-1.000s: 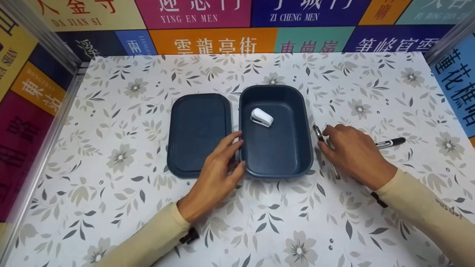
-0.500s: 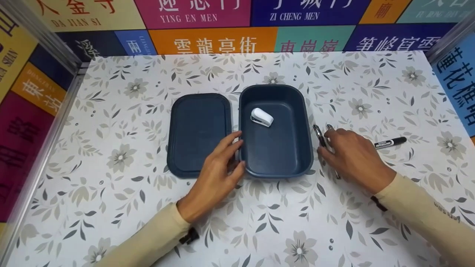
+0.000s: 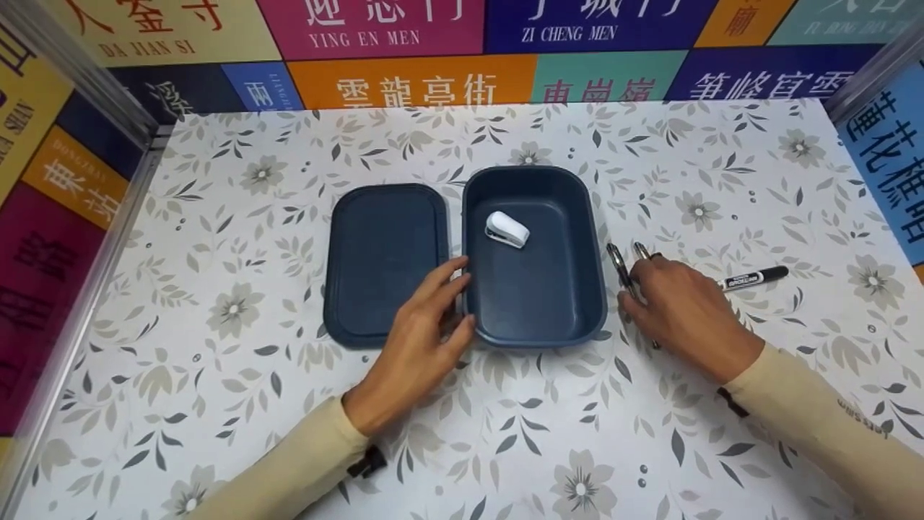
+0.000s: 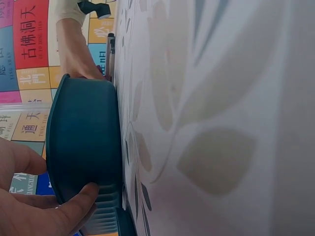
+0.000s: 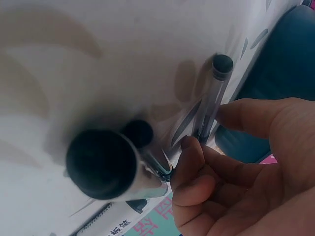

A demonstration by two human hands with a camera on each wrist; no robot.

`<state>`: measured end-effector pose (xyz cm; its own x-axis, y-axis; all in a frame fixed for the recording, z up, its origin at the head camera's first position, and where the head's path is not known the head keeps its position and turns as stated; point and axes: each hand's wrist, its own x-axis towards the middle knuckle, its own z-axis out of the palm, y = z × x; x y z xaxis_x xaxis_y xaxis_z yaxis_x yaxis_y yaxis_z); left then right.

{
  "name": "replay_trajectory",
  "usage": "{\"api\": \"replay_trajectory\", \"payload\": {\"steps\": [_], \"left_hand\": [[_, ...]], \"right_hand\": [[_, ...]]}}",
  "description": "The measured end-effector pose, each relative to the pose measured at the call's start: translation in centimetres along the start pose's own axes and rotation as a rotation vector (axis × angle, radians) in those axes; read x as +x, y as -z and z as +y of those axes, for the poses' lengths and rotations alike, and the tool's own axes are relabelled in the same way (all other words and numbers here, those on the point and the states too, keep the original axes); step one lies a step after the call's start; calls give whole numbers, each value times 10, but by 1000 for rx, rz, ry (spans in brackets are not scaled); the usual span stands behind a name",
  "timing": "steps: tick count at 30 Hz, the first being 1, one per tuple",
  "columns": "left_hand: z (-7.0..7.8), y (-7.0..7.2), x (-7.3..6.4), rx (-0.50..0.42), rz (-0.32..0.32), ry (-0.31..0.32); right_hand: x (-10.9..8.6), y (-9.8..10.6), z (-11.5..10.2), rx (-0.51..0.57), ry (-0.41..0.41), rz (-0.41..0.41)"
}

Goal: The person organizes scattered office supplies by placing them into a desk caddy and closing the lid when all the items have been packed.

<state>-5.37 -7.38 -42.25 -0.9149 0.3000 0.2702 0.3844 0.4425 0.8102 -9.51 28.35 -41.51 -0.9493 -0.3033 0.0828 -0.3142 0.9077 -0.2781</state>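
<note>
An uncovered dark blue box [image 3: 534, 289] stands mid-table with a small white stapler [image 3: 507, 229] inside. Along its left side, my left hand [image 3: 411, 339] rests fairly straight fingers against the outer wall, thumb near the front corner. To the right of the box, my right hand [image 3: 686, 307] bends over slim pens. In the right wrist view, thumb and forefinger pinch a clear-barrelled pen [image 5: 211, 98] from both sides. A second dark-ended pen [image 5: 140, 132] passes beside the fingertips, close to a thick cylinder with a dark round end [image 5: 101, 164]. The palm hides parts of the pens in the head view.
Left of the box lies its dark blue lid [image 3: 386, 260], flat on the flower-patterned table [image 3: 238, 412]. A white marker with a black cap [image 3: 754, 278] sits beyond the right hand. Colourful lettered panels [image 3: 404, 76] border the table's back and sides.
My right hand has shifted slightly toward the front, and the second pen's clip end shows more past the fingers. The left hand, box, stapler and lid stay put.
</note>
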Motion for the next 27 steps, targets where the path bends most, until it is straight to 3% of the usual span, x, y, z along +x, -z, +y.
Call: {"api": "replay_trajectory", "payload": {"steps": [10, 27], "left_hand": [[0, 0, 0, -16, -11, 12], [-1, 1, 0, -25, -8, -9]], "right_hand": [[0, -2, -1, 1, -12, 42], [2, 1, 0, 53, -39, -17]]}}
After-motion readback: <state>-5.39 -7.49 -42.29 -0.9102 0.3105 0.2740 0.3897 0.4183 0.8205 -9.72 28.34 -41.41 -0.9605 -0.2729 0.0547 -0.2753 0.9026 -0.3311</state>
